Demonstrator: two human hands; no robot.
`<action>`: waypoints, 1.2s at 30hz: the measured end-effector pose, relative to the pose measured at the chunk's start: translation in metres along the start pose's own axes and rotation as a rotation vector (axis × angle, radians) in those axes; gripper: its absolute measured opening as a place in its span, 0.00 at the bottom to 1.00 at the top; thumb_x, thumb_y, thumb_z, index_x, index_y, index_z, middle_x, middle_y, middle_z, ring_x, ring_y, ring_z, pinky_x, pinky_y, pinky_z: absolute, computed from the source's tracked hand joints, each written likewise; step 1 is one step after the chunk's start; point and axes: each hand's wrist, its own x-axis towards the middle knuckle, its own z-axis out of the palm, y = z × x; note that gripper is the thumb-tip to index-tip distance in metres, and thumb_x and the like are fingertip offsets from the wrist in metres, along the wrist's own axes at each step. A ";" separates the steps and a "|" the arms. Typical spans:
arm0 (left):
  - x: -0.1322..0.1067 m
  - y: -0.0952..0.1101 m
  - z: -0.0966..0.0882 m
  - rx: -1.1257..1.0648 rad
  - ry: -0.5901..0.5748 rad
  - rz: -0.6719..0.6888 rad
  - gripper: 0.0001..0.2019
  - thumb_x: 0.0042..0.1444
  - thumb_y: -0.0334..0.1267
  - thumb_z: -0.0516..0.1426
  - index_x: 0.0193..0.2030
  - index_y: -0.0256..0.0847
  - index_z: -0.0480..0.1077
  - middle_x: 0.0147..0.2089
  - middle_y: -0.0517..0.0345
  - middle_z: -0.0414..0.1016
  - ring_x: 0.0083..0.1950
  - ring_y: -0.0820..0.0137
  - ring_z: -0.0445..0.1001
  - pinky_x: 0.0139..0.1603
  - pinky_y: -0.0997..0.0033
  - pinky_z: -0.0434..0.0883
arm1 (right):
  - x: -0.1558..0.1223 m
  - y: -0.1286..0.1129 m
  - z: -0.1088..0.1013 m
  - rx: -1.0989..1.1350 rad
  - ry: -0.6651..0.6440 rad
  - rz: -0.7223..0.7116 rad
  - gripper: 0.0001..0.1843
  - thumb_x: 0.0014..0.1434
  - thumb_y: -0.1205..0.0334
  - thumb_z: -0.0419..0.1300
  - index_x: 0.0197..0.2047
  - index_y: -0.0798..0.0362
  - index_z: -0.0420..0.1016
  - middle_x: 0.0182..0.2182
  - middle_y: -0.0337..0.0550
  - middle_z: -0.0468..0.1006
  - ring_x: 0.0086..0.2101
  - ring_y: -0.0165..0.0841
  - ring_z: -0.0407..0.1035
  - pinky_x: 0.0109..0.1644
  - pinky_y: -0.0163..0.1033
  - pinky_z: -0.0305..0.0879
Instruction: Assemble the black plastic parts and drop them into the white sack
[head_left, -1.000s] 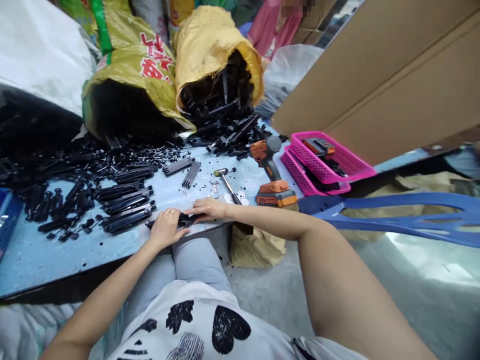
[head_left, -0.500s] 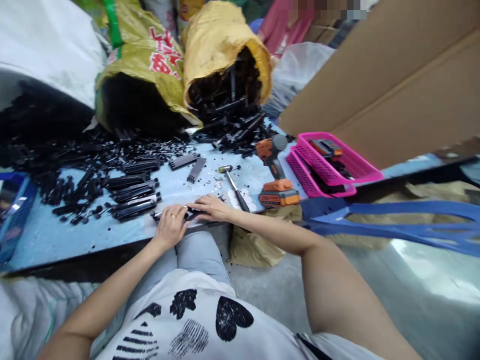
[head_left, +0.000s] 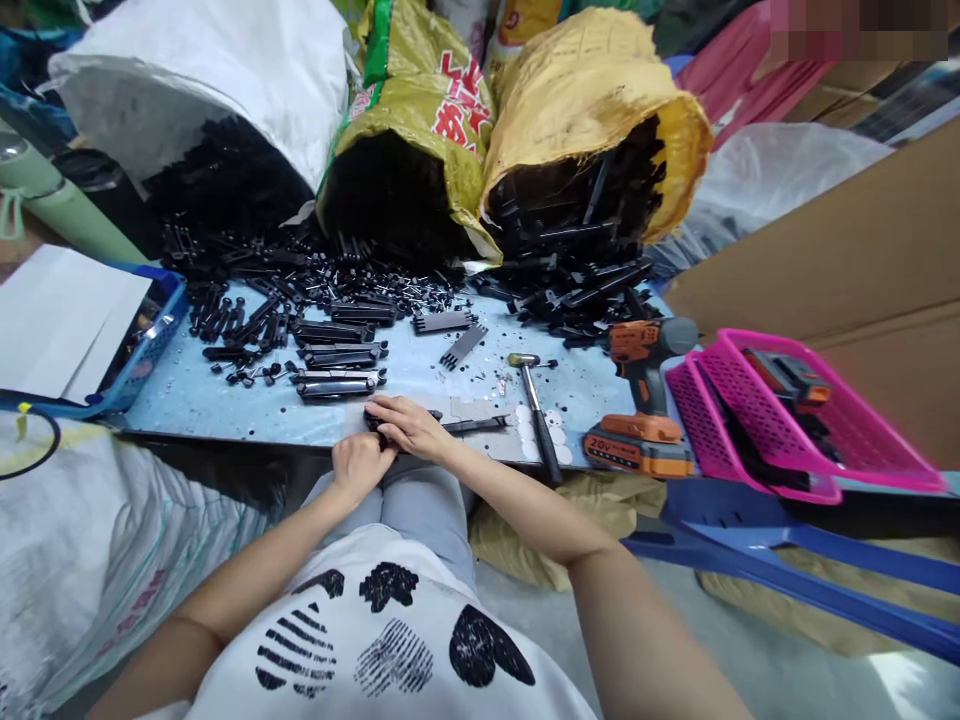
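My left hand (head_left: 361, 464) is curled at the near edge of the light blue table (head_left: 187, 395), gripping the end of a long black plastic part (head_left: 465, 425). My right hand (head_left: 405, 424) lies over the same part with fingers pressed down on it. The part stretches to the right along the table edge. Finished black assemblies (head_left: 337, 358) lie in a row just beyond my hands.
A hammer (head_left: 534, 400) and an orange cordless drill (head_left: 637, 400) lie to the right. Pink baskets (head_left: 750, 420) hold a battery. Open sacks (head_left: 592, 150) spill black parts onto the table's back. A blue tray (head_left: 142, 350) sits left, a blue plastic chair (head_left: 787, 560) right.
The camera has swung left and up, so the sacks and the blue tray show more. My hands have drawn closer together on the black part at the table edge.
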 end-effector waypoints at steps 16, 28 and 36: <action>0.005 -0.022 0.001 0.023 0.190 0.296 0.17 0.61 0.42 0.50 0.34 0.34 0.75 0.34 0.43 0.77 0.37 0.60 0.76 0.36 0.65 0.68 | -0.026 -0.018 -0.009 -0.167 0.041 0.146 0.27 0.66 0.50 0.45 0.64 0.51 0.59 0.62 0.53 0.60 0.56 0.40 0.59 0.58 0.51 0.59; 0.046 0.004 -0.023 0.114 0.073 0.866 0.27 0.64 0.53 0.42 0.33 0.34 0.72 0.31 0.45 0.74 0.34 0.62 0.73 0.33 0.67 0.65 | -0.101 -0.003 -0.080 -0.589 0.042 0.093 0.32 0.59 0.35 0.47 0.19 0.53 0.65 0.18 0.42 0.66 0.21 0.31 0.60 0.25 0.37 0.52; -0.054 0.011 -0.065 -0.735 0.050 1.035 0.38 0.62 0.55 0.22 0.24 0.42 0.66 0.19 0.54 0.66 0.23 0.71 0.68 0.27 0.69 0.66 | -0.071 -0.078 -0.059 0.251 -0.146 -0.204 0.40 0.56 0.28 0.26 0.21 0.48 0.63 0.18 0.43 0.63 0.22 0.33 0.64 0.29 0.40 0.61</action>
